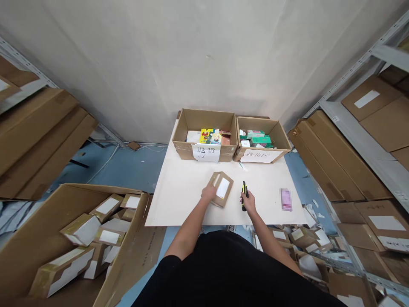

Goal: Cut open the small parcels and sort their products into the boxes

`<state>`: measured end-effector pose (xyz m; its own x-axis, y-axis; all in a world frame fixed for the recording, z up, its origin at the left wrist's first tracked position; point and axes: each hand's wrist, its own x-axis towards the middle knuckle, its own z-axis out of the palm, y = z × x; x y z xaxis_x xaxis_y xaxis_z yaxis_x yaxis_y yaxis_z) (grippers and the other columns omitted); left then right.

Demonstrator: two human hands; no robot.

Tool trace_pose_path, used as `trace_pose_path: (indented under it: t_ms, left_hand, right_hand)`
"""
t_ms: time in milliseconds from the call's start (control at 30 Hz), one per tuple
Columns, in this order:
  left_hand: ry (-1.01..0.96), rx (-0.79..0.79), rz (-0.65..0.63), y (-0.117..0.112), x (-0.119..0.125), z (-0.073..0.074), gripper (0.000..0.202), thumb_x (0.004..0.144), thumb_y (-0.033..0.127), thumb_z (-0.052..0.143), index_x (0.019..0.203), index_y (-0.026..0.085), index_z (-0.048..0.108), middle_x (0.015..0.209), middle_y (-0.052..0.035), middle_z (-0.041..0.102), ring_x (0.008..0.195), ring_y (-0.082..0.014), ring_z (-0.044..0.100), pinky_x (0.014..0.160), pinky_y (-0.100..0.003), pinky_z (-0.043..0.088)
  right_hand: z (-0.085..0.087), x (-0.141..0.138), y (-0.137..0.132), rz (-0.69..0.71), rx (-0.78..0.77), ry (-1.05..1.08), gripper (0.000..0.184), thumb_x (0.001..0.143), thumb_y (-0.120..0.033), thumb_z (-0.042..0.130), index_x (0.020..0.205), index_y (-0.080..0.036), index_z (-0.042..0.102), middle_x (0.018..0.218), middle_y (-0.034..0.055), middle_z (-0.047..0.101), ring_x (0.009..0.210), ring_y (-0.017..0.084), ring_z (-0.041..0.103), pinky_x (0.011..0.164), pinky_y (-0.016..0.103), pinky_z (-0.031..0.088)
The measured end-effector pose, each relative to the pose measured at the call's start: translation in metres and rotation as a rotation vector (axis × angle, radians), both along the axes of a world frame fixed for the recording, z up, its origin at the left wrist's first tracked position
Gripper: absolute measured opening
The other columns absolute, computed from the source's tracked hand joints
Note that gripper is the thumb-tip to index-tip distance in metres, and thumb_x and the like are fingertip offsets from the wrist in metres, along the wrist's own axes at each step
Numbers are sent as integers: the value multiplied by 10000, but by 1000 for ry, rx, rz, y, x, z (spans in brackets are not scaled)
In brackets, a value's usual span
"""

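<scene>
A small brown cardboard box [227, 197] with a white label lies tilted on the white table [179, 204]. My left hand [209, 192] grips its left side, with the fingertips partly hidden. To the right of the box, my right hand [248, 201] is closed around a black and yellow utility knife [244, 187], which points away from me. A gap of bare tabletop separates the knife from the box. Whether the blade is out is too small to tell.
Two open cartons, a left one [182, 149] and a right one [238, 157], hold small packages at the table's back. A pink blurred item [286, 200] lies right. A large carton [73, 187] of parcels stands left. Shelving [358, 123] flanks the right side.
</scene>
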<state>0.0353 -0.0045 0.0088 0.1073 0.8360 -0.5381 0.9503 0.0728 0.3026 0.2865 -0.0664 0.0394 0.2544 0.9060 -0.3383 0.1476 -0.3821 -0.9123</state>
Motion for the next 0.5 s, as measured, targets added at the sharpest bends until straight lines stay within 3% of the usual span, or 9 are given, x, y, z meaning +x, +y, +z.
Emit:
trace_pose_path:
  t_ms: [100, 167, 333, 433, 500]
  left_hand:
    - [50, -19, 97, -6, -50, -2, 620, 1062, 405, 338, 1623, 143, 308, 1338, -220, 663, 1162, -293, 694, 1017, -414, 517]
    - [22, -6, 155, -19, -62, -8, 657, 1059, 414, 359, 1647, 154, 227, 1418, -204, 609, 1161, -257, 691, 1036, -372, 500]
    - [-46, 8, 260, -46, -38, -21, 710, 1032, 357, 378, 1678, 170, 153, 1693, -212, 319, 1378, -311, 567, 1100, -388, 466]
    - [-145, -41, 209, -54, -26, -26, 846, 956, 327, 504, 1694, 175, 119, 1747, -207, 197, 1434, -358, 525, 1127, -429, 460]
    - [-202, -48, 218, -60, -34, -29, 951, 885, 289, 585, 1701, 183, 109, 1763, -187, 141, 1446, -364, 518, 1130, -425, 470]
  right_hand:
    - [-14, -13, -3, 15, -66, 52, 535, 772, -735, 669, 868, -222, 554, 713, -1, 651, 559, 155, 621, 494, 251, 477]
    - [-25, -29, -4, -7, -108, 107, 527, 787, -733, 642, 880, -219, 564, 726, 11, 666, 614, 168, 646, 522, 250, 495]
    - [-46, -80, 7, -81, -262, 100, 452, 827, -669, 621, 877, -221, 601, 782, 14, 699, 741, 174, 680, 623, 233, 516]
    - [-46, -108, 19, -81, -263, 50, 422, 841, -654, 607, 882, -235, 599, 863, 43, 736, 893, 203, 713, 712, 245, 532]
    - [-41, -124, 26, -36, -215, 36, 443, 844, -686, 578, 896, -246, 578, 934, 69, 755, 980, 226, 720, 743, 261, 541]
